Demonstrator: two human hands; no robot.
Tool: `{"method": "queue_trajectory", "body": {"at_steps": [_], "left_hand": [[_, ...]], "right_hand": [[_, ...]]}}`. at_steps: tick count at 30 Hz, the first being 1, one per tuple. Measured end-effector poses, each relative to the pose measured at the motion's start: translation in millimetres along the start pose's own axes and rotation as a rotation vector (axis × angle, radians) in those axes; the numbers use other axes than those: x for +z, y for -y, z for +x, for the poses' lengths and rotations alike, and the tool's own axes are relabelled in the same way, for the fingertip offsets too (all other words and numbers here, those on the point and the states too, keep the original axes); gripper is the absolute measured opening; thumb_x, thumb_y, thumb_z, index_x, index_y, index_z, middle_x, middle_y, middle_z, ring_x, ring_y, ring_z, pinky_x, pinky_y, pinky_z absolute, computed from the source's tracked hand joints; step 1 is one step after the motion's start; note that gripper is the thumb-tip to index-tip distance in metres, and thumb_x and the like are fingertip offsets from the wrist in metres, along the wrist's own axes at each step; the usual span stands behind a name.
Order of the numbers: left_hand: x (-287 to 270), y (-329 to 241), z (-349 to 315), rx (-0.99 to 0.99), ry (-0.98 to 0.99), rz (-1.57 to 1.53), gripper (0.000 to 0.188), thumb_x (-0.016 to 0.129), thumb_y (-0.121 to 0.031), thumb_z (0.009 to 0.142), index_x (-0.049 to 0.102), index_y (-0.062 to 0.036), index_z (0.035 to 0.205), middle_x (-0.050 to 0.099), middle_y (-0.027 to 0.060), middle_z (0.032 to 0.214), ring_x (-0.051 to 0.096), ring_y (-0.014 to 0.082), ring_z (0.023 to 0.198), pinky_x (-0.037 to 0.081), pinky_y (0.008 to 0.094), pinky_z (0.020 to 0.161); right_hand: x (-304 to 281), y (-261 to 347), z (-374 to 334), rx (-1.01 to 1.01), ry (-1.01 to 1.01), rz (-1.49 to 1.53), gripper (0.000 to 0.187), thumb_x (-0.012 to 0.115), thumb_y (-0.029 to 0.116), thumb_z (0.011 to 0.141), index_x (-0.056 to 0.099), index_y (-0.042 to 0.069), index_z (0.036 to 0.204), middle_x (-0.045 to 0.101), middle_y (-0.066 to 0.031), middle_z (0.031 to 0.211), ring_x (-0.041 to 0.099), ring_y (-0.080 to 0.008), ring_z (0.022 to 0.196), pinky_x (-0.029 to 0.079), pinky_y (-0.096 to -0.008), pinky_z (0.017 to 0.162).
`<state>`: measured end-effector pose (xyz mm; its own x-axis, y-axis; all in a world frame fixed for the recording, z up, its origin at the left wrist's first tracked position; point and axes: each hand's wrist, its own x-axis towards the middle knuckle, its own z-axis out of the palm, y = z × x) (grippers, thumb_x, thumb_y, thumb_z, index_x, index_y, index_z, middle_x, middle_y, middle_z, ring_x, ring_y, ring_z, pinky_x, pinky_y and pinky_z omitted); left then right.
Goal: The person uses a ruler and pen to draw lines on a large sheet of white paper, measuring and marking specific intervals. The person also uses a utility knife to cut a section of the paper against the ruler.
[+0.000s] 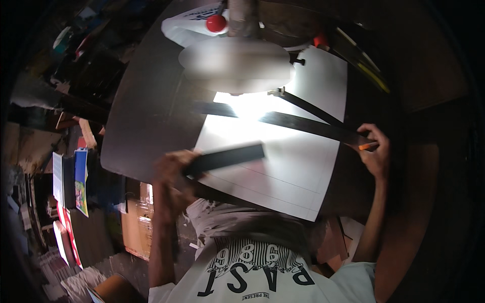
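Observation:
A large white sheet [283,171] with thin ruled lines lies on the dark table. My left hand [174,169], blurred by motion, is closed around one end of a flat dark bar [230,157] that reaches over the sheet's left part. My right hand [375,151] is at the sheet's right side, with an orange pencil or pen [368,146] between the fingers. Next to those fingers ends a long dark straight bar [303,124] lying across the sheet; whether they touch it I cannot tell. A thinner dark bar [313,108] slants toward it.
A pale, blurred oval lamp head [237,64] hangs over the sheet, its glare washing out the middle. Beyond it are a red ball [216,23] and white printed cloth [187,28]. A yellow strip [374,77] lies far right. Cardboard [136,227] and clutter stand left of the table [136,126].

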<state>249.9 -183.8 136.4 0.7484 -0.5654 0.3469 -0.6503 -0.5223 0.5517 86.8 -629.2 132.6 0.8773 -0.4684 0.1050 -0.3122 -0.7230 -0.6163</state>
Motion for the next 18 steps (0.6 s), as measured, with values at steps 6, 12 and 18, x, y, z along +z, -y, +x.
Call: {"method": "queue_trajectory", "body": {"at_steps": [6,12,18], "left_hand": [[-83,122,5,-0.297,-0.269,0.225,0.040,0.081,-0.014,0.085,0.071,-0.0005,0.121,0.073,0.0168,0.114,0.069,0.0310,0.110,0.049,0.0412,0.099],[-63,116,11,-0.076,-0.227,0.315,0.069,0.088,-0.028,0.077,0.061,-0.0052,0.136,0.059,0.0167,0.141,0.054,0.0349,0.132,0.042,0.0466,0.110],[8,30,64,0.382,0.386,0.244,0.101,0.069,-0.069,0.083,0.037,-0.0061,0.156,0.036,0.0217,0.160,0.030,0.0363,0.151,0.020,0.0537,0.124]], "right_hand": [[-39,-98,-4,-0.104,-0.162,-0.079,0.045,0.090,0.005,0.074,0.070,0.004,0.114,0.061,-0.0010,0.084,0.060,-0.0071,0.078,0.051,-0.0275,0.068],[-62,-105,9,0.203,-0.251,-0.020,0.038,0.091,0.017,0.078,0.070,0.000,0.105,0.068,-0.0070,0.089,0.062,-0.0105,0.078,0.049,-0.0267,0.068],[-47,-54,39,0.266,-0.325,-0.071,0.036,0.085,0.031,0.085,0.072,0.000,0.099,0.070,-0.0007,0.087,0.057,-0.0046,0.073,0.044,-0.0242,0.065]]}}
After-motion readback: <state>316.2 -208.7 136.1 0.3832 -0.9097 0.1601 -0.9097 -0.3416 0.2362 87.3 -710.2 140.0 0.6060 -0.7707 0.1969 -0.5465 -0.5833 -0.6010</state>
